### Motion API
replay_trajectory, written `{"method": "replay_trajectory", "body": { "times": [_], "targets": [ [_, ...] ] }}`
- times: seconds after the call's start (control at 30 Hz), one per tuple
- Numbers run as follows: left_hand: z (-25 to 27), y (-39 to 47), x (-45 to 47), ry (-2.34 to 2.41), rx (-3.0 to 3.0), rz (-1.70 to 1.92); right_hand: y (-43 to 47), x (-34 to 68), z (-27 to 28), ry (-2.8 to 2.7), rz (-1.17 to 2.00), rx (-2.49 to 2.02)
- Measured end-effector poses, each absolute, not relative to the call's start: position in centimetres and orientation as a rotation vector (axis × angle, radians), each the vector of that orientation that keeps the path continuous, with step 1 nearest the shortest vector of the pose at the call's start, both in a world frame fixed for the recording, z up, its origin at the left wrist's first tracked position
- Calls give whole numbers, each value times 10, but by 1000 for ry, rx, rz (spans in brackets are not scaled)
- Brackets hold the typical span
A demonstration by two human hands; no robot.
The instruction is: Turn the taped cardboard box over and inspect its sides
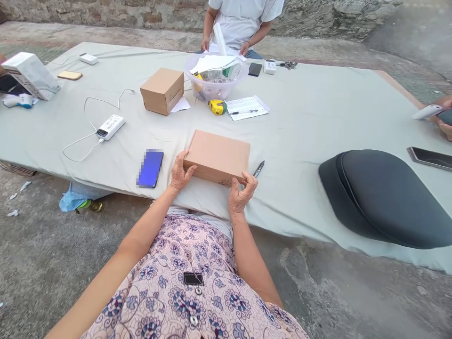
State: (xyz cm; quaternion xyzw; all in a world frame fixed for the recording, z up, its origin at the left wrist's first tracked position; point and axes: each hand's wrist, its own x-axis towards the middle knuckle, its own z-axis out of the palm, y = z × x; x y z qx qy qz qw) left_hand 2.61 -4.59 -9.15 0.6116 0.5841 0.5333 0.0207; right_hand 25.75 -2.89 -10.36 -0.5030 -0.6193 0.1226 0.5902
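A closed brown cardboard box point(219, 149) lies flat on the cloth-covered table, close to its front edge. My left hand point(181, 172) grips the box's left end, thumb against the front side. At the front right corner, my right hand point(243, 190) holds the box with thumb and fingers. Some dark print shows on the front side beside my right thumb. A black marker pen point(259, 168) rests just right of the box. To the left of my left hand lies a phone point(151, 168) with a blurred blue screen.
Beyond the box are a second carton point(162, 91), a tape measure point(217, 107), a paper sheet with a pen point(248, 108) and a filled plastic basin point(216, 87). A white power bank point(110, 127) with cable lies left. A black padded seat point(384, 197) stands right. A person point(243, 23) sits opposite.
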Motion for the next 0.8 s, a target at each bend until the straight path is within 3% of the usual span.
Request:
{"method": "replay_trajectory", "body": {
  "times": [0.8],
  "targets": [
    [-86, -49, 27, 1728, 1790, 1650, -24, 255, -107, -1433, 429, -1292]
  ]
}}
